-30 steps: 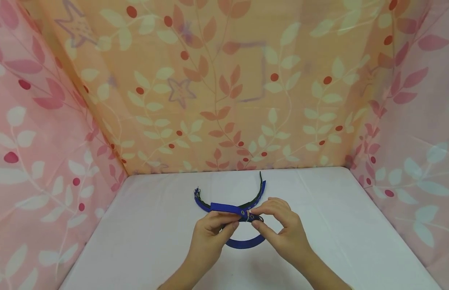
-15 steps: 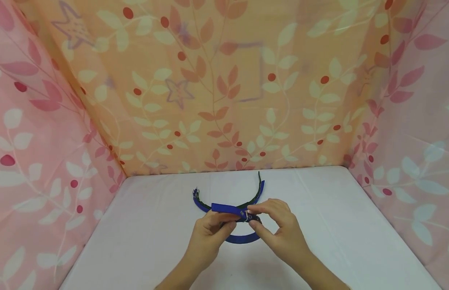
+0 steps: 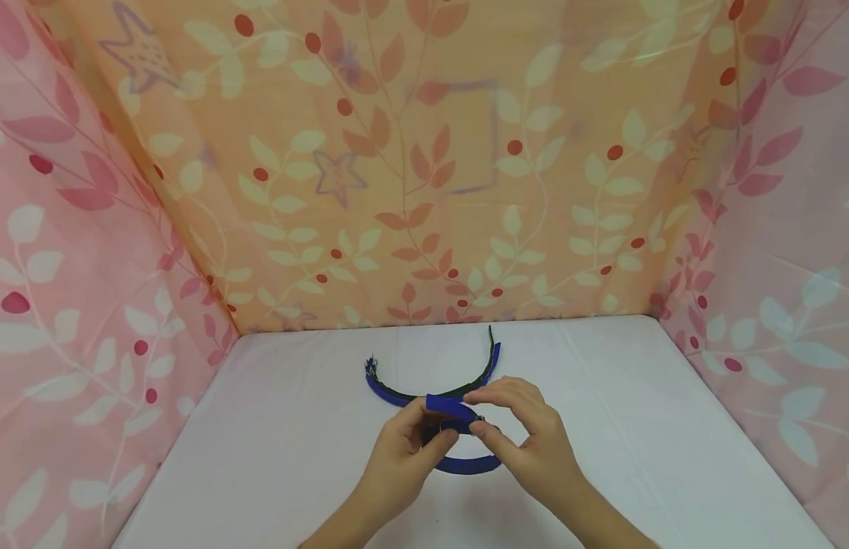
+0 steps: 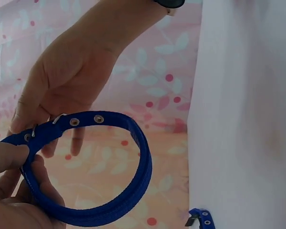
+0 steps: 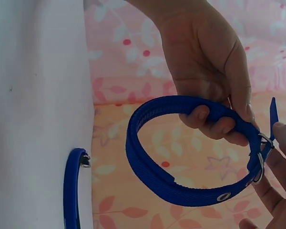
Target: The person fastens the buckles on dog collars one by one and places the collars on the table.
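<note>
A blue dog collar (image 5: 150, 174) with metal eyelets is bent into a loop above the table. In the head view, my left hand (image 3: 404, 450) grips it by the buckle end, thumb in front. Opposite, my right hand (image 3: 534, 431) pinches the strap between thumb and fingertips at the buckle. The metal buckle (image 5: 265, 140) shows in the right wrist view, a D-ring (image 5: 260, 168) just below it. Past the buckle the tip of the strap (image 5: 273, 117) sticks up beside the right hand's fingers. From above, fingers partly cover the buckle.
A second strap-like group, blue and dark green (image 3: 390, 395), lies curved on the white table (image 3: 294, 457) behind the hands, with metal bits at its left end. Patterned cloth walls (image 3: 411, 152) enclose the table at the back and both sides.
The collar's free end, long and flat at first, now looks shorter and tilted, further right. My left hand has shifted slightly right towards the right one. Both hands keep hold of the collar.
</note>
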`<state>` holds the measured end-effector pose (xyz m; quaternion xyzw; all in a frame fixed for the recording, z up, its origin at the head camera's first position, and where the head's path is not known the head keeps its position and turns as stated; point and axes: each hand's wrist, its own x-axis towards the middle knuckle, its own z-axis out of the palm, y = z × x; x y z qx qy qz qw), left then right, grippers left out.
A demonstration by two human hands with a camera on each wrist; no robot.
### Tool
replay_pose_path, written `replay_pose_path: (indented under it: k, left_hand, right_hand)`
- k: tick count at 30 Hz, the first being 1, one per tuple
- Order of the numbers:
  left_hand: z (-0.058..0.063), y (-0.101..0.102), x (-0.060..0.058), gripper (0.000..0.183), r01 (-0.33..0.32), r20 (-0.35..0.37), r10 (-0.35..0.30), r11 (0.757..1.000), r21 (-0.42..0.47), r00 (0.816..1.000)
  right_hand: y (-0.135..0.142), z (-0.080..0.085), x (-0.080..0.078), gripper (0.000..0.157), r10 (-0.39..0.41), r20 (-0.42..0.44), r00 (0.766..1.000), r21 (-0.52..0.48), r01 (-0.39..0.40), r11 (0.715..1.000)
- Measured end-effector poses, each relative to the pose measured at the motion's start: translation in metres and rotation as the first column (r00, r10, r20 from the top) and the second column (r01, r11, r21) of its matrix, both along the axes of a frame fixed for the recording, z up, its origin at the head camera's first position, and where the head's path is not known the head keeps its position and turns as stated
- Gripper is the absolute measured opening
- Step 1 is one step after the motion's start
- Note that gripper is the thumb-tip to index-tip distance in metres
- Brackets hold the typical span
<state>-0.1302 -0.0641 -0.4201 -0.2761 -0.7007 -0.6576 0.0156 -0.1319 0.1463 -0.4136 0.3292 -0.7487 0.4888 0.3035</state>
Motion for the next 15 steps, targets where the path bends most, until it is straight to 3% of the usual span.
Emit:
replay_pose_path:
  k: [9, 15]
  left_hand:
    - [0.0032, -0.0023, 0.0008, 0.033, -0.01, 0.043, 0.01, 1.0, -0.01, 0.999]
    - [0.0068, -0.0057, 0.0, 0.044, 0.007, 0.145, -0.005, 1.0, -0.012, 0.989]
  right_hand:
    - [-0.0021, -0.0022, -0.0072, 0.044, 0.034, -0.091, 0.995, 0.007, -0.034, 0.999]
    - [-0.0024, -0.0068, -0.0094, 0.042, 0.057, -0.076, 0.995, 0.037, -0.055, 0.998]
